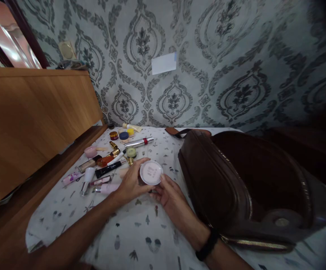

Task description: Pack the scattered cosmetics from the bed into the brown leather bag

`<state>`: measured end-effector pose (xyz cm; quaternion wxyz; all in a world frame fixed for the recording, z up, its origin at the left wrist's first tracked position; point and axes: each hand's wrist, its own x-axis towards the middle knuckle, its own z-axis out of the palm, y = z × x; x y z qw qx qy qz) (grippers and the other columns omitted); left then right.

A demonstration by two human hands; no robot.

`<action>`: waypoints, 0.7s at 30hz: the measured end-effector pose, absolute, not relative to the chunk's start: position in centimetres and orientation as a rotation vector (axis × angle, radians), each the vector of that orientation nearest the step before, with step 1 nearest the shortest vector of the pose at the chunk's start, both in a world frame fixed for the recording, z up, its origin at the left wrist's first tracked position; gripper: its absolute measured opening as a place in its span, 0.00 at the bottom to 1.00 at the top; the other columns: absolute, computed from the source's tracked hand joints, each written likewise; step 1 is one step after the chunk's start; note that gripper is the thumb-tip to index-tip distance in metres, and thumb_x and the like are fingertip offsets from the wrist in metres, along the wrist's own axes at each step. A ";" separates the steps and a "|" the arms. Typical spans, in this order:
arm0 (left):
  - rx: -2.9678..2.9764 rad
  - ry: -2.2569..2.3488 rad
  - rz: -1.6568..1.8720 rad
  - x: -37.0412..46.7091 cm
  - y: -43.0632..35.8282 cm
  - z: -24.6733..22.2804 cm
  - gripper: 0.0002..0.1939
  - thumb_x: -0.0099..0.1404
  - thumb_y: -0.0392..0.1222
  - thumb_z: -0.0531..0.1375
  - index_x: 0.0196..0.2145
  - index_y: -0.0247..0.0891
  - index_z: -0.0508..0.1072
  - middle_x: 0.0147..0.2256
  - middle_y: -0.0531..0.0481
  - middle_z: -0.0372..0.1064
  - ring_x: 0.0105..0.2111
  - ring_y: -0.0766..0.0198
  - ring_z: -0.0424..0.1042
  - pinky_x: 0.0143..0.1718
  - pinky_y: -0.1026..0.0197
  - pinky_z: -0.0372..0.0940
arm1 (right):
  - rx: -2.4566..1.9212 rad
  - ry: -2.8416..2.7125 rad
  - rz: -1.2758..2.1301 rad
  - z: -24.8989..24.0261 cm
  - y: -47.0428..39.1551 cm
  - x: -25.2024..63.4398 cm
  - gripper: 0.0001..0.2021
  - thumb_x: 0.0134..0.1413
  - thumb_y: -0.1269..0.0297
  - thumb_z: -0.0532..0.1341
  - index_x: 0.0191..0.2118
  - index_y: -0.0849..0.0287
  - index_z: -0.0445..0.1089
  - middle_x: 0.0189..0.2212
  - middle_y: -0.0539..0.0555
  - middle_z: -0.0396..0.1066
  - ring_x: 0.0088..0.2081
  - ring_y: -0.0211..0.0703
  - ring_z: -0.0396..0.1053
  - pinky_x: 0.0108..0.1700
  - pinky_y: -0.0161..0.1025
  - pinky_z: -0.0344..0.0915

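A round jar with a white lid (151, 173) is held between my two hands near the middle of the view. My left hand (132, 182) wraps round its left side. My right hand (170, 193), with a dark band on the wrist, has its fingers pressed to the jar's lower right edge. Left of my hands lie several cosmetics, among them a black tube (108, 169), a silver tube with a red band (139, 142), a green-lidded jar (131, 152) and a pink bottle (72, 178).
A large brown bag (213, 180) with an open zip takes up the right side of the patterned white cloth (140, 240). A wooden cabinet (39, 123) stands at the left. Behind is a wallpapered wall with a white card (163, 63).
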<state>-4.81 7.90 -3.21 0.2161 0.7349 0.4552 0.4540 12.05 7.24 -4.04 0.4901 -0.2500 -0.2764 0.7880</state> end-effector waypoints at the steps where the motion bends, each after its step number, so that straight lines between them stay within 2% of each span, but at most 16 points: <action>1: 2.062 1.264 1.258 -4.8 7.8 -3.2 0.39 0.56 0.44 0.70 0.61 0.42 0.59 0.59 0.39 0.62 0.59 0.46 0.64 0.62 0.46 0.58 | -0.607 -0.672 1.914 -4.0 7.2 12.0 0.20 0.45 0.52 0.73 0.42 0.54 0.74 0.39 0.51 0.77 0.34 0.39 0.72 0.34 0.36 0.70; 8: 2.196 1.259 1.262 -4.9 7.9 -3.3 0.37 0.60 0.46 0.67 0.62 0.41 0.58 0.60 0.38 0.62 0.61 0.47 0.62 0.63 0.47 0.57 | -0.586 -0.653 1.921 -3.9 7.2 11.9 0.20 0.42 0.51 0.75 0.40 0.54 0.75 0.35 0.49 0.77 0.33 0.38 0.72 0.34 0.35 0.70; 15: 2.338 1.232 1.082 -5.3 7.4 -2.0 0.44 0.60 0.56 0.67 0.66 0.39 0.54 0.62 0.35 0.59 0.62 0.44 0.60 0.63 0.47 0.56 | -0.677 -0.595 1.915 -4.1 7.5 11.8 0.26 0.37 0.51 0.77 0.43 0.54 0.75 0.41 0.53 0.80 0.31 0.39 0.74 0.32 0.34 0.72; 17: 2.358 1.244 1.040 -5.7 7.4 -1.1 0.40 0.63 0.57 0.63 0.65 0.39 0.54 0.61 0.36 0.60 0.61 0.45 0.62 0.62 0.48 0.57 | -0.710 -0.582 1.913 -4.2 7.7 11.8 0.27 0.35 0.51 0.78 0.42 0.55 0.76 0.41 0.54 0.80 0.32 0.41 0.75 0.32 0.35 0.72; 21: 2.376 1.529 1.135 -7.6 8.1 0.6 0.20 0.72 0.48 0.53 0.59 0.43 0.64 0.56 0.41 0.67 0.57 0.50 0.65 0.59 0.48 0.60 | -0.772 -0.559 1.893 -4.0 7.9 11.6 0.31 0.27 0.50 0.79 0.41 0.55 0.76 0.41 0.56 0.80 0.34 0.47 0.78 0.29 0.36 0.72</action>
